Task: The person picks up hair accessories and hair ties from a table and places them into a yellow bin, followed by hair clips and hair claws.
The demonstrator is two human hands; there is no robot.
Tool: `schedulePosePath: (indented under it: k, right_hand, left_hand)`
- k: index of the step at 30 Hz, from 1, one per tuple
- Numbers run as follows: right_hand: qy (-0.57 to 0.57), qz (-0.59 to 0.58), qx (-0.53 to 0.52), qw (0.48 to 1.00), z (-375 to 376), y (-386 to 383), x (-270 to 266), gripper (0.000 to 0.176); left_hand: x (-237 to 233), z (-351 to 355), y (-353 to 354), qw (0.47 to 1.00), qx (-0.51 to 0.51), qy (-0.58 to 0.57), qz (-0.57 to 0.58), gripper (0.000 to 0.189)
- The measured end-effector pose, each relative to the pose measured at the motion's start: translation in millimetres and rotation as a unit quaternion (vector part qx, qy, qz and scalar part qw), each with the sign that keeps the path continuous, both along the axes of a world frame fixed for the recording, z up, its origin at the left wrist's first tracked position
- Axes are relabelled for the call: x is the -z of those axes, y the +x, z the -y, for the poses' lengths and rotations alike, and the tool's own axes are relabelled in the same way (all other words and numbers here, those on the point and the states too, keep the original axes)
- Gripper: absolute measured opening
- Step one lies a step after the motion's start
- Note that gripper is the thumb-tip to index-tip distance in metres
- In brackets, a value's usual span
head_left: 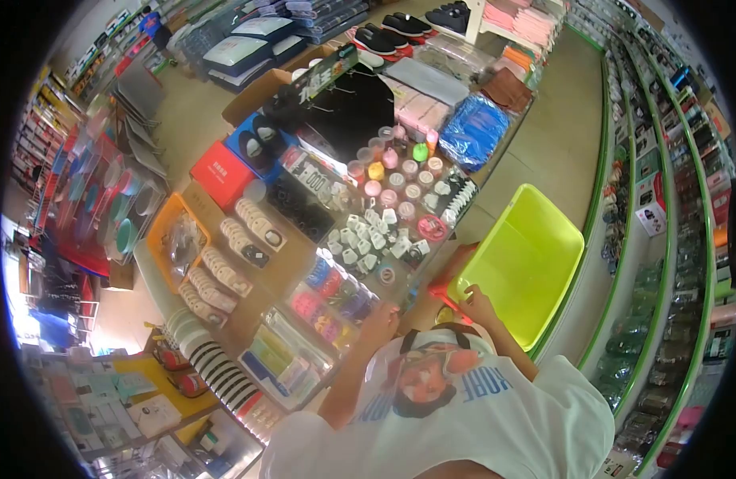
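Note:
My left hand [379, 321] is at the near edge of the goods table, fingers curled together, beside packs of coloured hair ties [314, 306]. My right hand [478, 306] hovers at the near left corner of a lime-green plastic bin [536, 255], its fingers bent and drawn together. Just left of that hand lies a red strip [445, 302], its fingertips close by. I cannot tell what either hand holds. Between the hands, near my white shirt [496, 399], a small round yellowish thing [445, 314] shows.
White plugs [366, 241], small round jars [389, 198] and carded goods cover the table. An orange basket [153, 243] stands at its left, with stacked cups [211, 363] along the edge. Green-edged shelves [655, 263] line the right side. A person [152, 25] stands far back left.

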State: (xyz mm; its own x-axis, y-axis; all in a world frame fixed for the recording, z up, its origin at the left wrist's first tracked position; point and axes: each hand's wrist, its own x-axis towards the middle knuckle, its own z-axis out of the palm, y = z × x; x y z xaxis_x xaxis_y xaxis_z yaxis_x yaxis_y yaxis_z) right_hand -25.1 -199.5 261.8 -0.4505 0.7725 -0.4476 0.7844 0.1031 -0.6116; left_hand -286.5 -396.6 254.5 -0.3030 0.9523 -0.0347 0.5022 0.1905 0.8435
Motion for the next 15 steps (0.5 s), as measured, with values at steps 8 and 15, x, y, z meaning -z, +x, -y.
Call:
schedulePosePath:
  k: [8,15]
  right_hand:
    - [0.039,0.176,-0.092,0.979,1,70,37,0.057]
    - [0.047,0.143,-0.193,0.970,-32,104,65,0.054]
  left_hand:
    - [3,-24,41,0.997,0.021,-0.066,-0.035,0.022]
    - [-4,-45,82,0.987,-0.038,-0.151,-0.045,0.023]
